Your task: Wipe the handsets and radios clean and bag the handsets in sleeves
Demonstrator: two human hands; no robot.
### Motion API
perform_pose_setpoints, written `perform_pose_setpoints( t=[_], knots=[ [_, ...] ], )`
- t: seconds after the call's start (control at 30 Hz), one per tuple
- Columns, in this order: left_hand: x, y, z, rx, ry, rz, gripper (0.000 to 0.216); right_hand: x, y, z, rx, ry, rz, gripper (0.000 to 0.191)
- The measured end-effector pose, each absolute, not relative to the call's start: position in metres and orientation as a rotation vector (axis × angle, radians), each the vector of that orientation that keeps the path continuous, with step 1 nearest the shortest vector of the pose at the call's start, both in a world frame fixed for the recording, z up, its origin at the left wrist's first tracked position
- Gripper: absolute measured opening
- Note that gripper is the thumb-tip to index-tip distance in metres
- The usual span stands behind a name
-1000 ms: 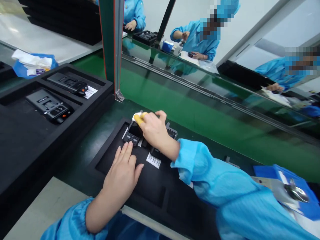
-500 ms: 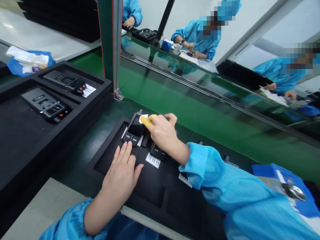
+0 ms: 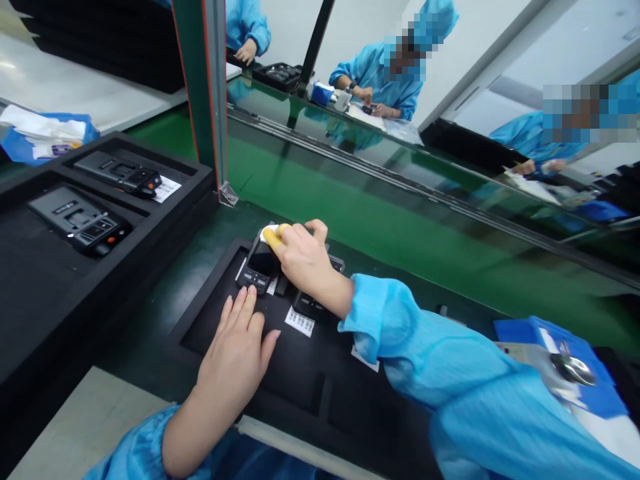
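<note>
A black handheld radio (image 3: 259,265) with a dark screen and keys below it lies face up in the black foam tray (image 3: 200,303). Yellow finger cots cover two fingertips of my right hand (image 3: 306,259), which pinches a small white wipe (image 3: 269,231) against the radio's top end. My left hand (image 3: 235,350) lies flat, fingers stretched out, its fingertips at the radio's lower edge. Beneath my right wrist a second radio (image 3: 307,305) is partly hidden. Next to it lies a white label sheet (image 3: 300,321) with printed codes.
Two radios lie face down in another foam tray (image 3: 200,180) on the left, beside a blue bin (image 3: 93,130) of white wipes. A metal-topped bottle (image 3: 573,368) and blue bin stand at right. A green post (image 3: 197,87) rises ahead; co-workers sit beyond the glass partition.
My right hand and the wipe have shifted slightly toward the left side of the radio's top end. The whole view has drifted a little. My left hand stays at the lower edge.
</note>
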State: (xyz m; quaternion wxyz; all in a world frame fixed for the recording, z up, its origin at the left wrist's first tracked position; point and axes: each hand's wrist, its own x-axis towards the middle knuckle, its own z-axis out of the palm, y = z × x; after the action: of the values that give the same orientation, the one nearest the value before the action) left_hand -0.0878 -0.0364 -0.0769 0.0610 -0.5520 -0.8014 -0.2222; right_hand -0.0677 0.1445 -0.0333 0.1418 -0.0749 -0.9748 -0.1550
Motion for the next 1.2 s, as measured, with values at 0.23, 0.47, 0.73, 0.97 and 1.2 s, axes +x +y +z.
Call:
perform_pose_setpoints(
  t=[0.23, 0.47, 0.73, 0.97, 1.2],
  knots=[
    [-0.089, -0.037, -0.078, -1.676, -2.406, -0.65, 0.022, -0.06, 0.116, -0.048, 0.011, -2.887, -0.251, 0.028],
    [-0.092, -0.046, -0.077, -1.631, -2.191, -0.884, 0.016, -0.05, 0.09, -0.049, 0.007, -3.019, 0.0, 0.025],
    [-0.092, -0.049, -0.067, -1.516, -2.173, -0.99, 0.016, 0.048, 0.119, 0.0, -0.3, -2.927, 0.123, 0.026],
    [-0.095, -0.05, -0.066, -1.554, -2.025, -0.978, 0.01, 0.222, 0.16, 0.021, -0.962, -2.641, -0.173, 0.034],
    [-0.066, -0.044, -0.055, -1.643, -1.9, -1.023, 0.009, 0.344, 0.135, 0.006, -1.459, -2.507, -0.201, 0.036]
  ],
)
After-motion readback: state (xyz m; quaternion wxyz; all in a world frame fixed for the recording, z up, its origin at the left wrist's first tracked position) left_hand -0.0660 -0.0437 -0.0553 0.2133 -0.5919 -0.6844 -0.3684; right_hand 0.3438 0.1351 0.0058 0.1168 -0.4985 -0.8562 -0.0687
